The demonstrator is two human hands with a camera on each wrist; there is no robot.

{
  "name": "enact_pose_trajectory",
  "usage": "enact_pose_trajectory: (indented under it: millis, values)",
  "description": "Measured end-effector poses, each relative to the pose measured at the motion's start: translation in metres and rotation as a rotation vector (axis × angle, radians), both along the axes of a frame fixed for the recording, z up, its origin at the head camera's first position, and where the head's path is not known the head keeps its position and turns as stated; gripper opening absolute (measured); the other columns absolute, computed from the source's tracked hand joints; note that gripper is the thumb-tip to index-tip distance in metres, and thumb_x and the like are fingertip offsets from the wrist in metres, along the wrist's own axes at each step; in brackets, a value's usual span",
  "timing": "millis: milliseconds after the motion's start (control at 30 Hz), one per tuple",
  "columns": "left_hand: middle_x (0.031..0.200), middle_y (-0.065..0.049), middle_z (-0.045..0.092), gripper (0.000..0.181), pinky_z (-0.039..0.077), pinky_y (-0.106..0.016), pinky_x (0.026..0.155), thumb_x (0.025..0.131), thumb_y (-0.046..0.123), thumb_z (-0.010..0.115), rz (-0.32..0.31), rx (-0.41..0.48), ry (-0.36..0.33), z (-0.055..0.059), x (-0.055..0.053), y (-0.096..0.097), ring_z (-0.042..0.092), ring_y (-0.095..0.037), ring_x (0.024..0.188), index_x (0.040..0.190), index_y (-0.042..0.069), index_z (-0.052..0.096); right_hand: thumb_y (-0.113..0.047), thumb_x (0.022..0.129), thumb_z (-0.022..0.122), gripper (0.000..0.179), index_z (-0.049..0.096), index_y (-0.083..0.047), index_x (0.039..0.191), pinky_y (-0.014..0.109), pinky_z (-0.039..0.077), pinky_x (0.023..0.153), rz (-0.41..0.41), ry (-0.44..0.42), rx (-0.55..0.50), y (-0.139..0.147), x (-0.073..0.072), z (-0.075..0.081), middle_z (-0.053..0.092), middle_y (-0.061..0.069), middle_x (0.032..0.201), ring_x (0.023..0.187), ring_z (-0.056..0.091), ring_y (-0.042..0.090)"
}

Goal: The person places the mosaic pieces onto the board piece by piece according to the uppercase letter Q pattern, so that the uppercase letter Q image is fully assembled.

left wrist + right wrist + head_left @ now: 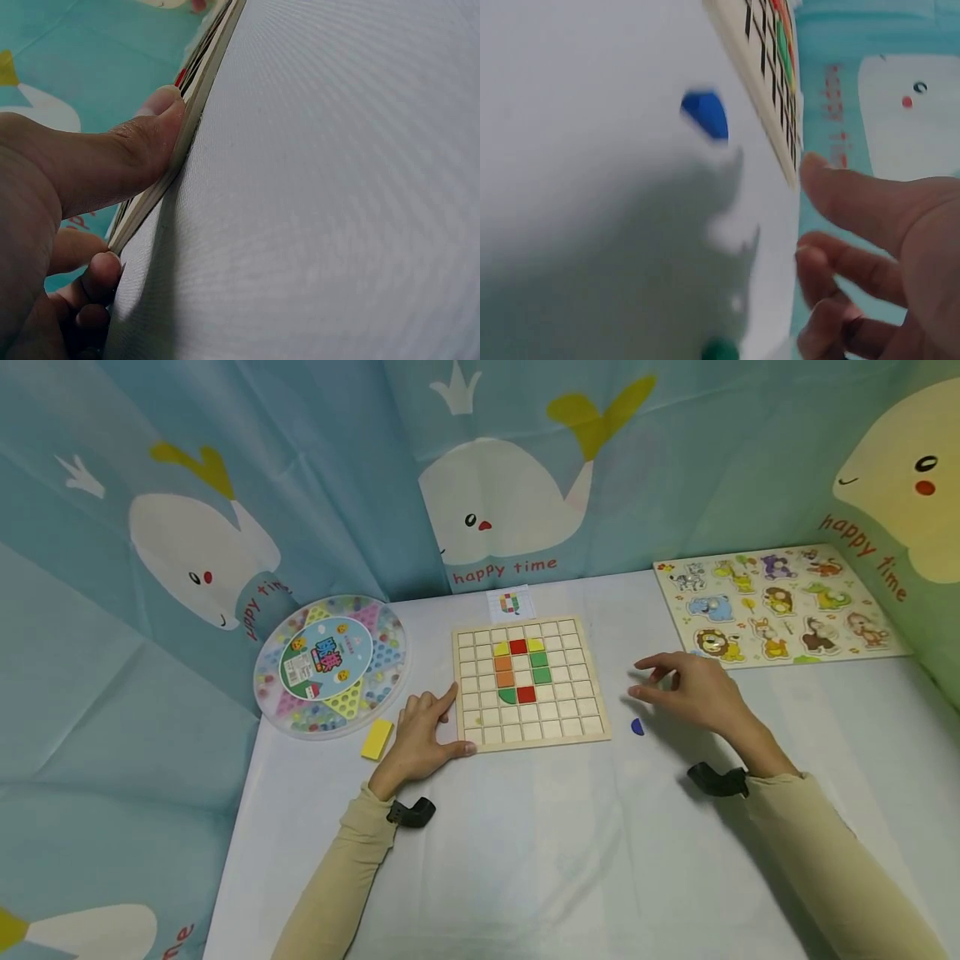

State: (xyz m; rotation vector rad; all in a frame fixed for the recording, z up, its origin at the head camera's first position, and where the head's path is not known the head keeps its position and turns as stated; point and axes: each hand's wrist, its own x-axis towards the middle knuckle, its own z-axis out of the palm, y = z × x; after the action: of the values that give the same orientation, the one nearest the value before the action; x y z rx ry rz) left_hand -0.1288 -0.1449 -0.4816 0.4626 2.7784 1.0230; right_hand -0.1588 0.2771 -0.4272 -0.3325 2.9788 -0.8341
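Observation:
A wooden grid board (540, 733) lies on the white table, with red, orange, green and yellow pieces set in a ring on it. My left hand (422, 739) holds the board at its near left corner, thumb on the front edge and index finger against the left side. In the left wrist view, the thumb (142, 154) presses the board's edge (196, 97). My right hand (693, 692) hovers right of the board, fingers loosely bent and holding nothing. Beneath it, slightly to the left, lies a small blue half-round piece (637, 727), also seen in the right wrist view.
Behind the board lies a small pattern card (512, 603). A round Chinese checkers set (330, 664) and a yellow block (377, 740) are at the left. An animal puzzle board (780, 602) sits back right. A blurred green thing (720, 350) shows low in the right wrist view.

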Motion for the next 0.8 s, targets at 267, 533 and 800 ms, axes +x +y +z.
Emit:
enact_pose_trajectory:
  millis: [267,533,800]
  values:
    - [0.097,-0.004,0.045,0.105,0.022,-0.039,0.085,0.083,0.034,0.093,0.004,-0.004,-0.003,-0.001,0.001,0.000,0.030,-0.023,0.094,0.166,0.010,0.035,-0.047,0.095,0.078,0.063,0.065,0.002,0.132,0.037,0.044,0.057,-0.131,-0.139,0.141,0.033,0.012,0.011,0.072,0.029,0.116,0.089,0.068,0.042]
    - [0.097,-0.005,0.045,0.105,0.022,-0.038,0.085,0.082,0.034,0.093,0.003,0.001,-0.008,-0.002,0.000,0.000,0.030,-0.023,0.094,0.167,0.011,0.034,-0.047,0.097,0.075,0.060,0.061,0.004,0.126,0.044,0.049,0.063,-0.157,-0.241,0.186,0.045,0.014,0.003,0.070,0.033,0.118,0.098,0.069,0.048]
    - [0.097,-0.005,0.044,0.104,0.022,-0.039,0.085,0.083,0.034,0.093,0.003,0.008,-0.003,-0.002,0.000,0.000,0.030,-0.023,0.094,0.166,0.011,0.035,-0.031,0.098,0.077,0.043,0.062,0.005,0.116,0.053,0.049,0.071,-0.154,-0.181,0.136,0.043,0.017,-0.006,0.071,0.032,0.109,0.093,0.068,0.046]
